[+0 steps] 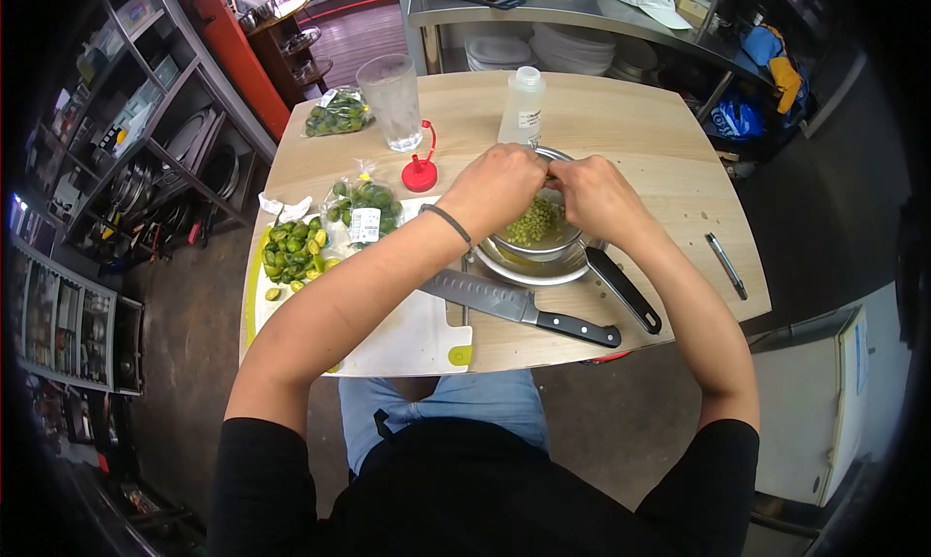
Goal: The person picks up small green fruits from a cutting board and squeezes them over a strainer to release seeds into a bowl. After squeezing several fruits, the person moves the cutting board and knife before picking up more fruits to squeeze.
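Observation:
My left hand (506, 184) and my right hand (593, 196) meet above a strainer (536, 255), fingers closed together. Whatever they pinch is hidden by the fingers. Yellow-green pulp and seeds (535, 225) lie in the strainer, which sits in a metal bowl (529, 277). From its right side a black handle (626, 290) juts toward me. A large kitchen knife (485, 296) lies in front of the bowl, its blade partly over the white cutting board (407, 332). Small cut green citrus fruits (291, 252) are heaped at the board's left, partly behind my left forearm.
Near the board is a bag of green citrus (364, 203); another bag (337, 113) lies farther back. A clear plastic jug (391, 101), a red squeeze cap (420, 173) and an uncapped bottle (524, 108) stand behind my hands. At right lies a pen (726, 265).

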{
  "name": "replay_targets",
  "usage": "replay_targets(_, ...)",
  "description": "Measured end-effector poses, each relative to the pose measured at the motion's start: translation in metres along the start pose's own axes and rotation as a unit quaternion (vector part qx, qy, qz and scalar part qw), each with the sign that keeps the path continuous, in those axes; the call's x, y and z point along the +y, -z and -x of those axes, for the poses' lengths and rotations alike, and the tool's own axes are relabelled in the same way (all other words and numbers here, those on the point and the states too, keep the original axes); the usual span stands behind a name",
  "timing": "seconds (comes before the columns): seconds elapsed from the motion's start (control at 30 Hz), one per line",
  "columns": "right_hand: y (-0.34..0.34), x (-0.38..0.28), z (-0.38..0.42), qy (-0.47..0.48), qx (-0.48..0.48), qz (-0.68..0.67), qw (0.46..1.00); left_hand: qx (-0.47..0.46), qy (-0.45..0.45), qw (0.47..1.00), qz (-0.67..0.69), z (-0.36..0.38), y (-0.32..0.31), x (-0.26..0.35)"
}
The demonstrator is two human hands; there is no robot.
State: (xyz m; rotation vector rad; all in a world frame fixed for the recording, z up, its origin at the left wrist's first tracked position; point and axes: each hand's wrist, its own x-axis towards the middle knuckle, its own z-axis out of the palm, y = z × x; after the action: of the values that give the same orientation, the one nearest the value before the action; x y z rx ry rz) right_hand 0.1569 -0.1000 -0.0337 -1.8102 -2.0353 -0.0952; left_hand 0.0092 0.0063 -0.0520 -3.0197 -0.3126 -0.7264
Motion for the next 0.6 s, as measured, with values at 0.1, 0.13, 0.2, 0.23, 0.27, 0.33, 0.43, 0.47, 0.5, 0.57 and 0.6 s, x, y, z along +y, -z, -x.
replay_targets(0.1,0.002,0.0,0.0,0.007,0.022,-0.005,1.0,0.008,0.008,1.0,-0.001,0.0,0.004,0.001)
replay_targets(0.13,0.003,0.001,0.0,0.004,0.026,-0.009,1.0,0.008,0.009,1.0,-0.001,-0.001,0.005,0.001)
replay_targets(0.2,0.006,0.001,0.0,0.0,0.029,-0.014,0.999,0.025,-0.003,1.0,-0.007,-0.002,0.009,0.002)
replay_targets(0.23,0.01,-0.001,0.0,-0.003,0.049,-0.024,0.998,0.025,-0.003,1.0,-0.008,-0.004,0.012,0.002)
replay_targets(0.27,0.015,-0.004,0.0,-0.006,0.069,-0.034,0.997,0.042,-0.005,0.999,-0.013,-0.006,0.015,0.002)
replay_targets(0.33,0.031,-0.009,-0.003,-0.012,0.07,-0.03,0.997,0.06,-0.007,0.998,-0.019,-0.011,0.034,0.007)
replay_targets(0.43,0.043,-0.016,-0.007,0.005,0.091,-0.025,0.996,0.074,-0.01,0.993,-0.09,-0.016,0.053,0.014)
replay_targets(0.47,0.044,-0.017,-0.008,0.028,0.112,-0.024,0.993,0.071,-0.019,0.993,-0.09,-0.016,0.055,0.012)
replay_targets(0.5,0.038,-0.015,-0.007,0.027,0.112,-0.024,0.993,0.068,-0.029,0.993,-0.09,-0.016,0.056,0.011)
replay_targets(0.57,0.021,-0.009,-0.004,0.021,0.021,0.033,0.999,0.017,-0.032,0.993,-0.114,-0.007,0.04,0.012)
replay_targets(0.6,0.02,-0.009,-0.003,0.021,0.021,0.033,0.999,-0.033,-0.035,0.989,-0.14,-0.004,0.035,0.013)
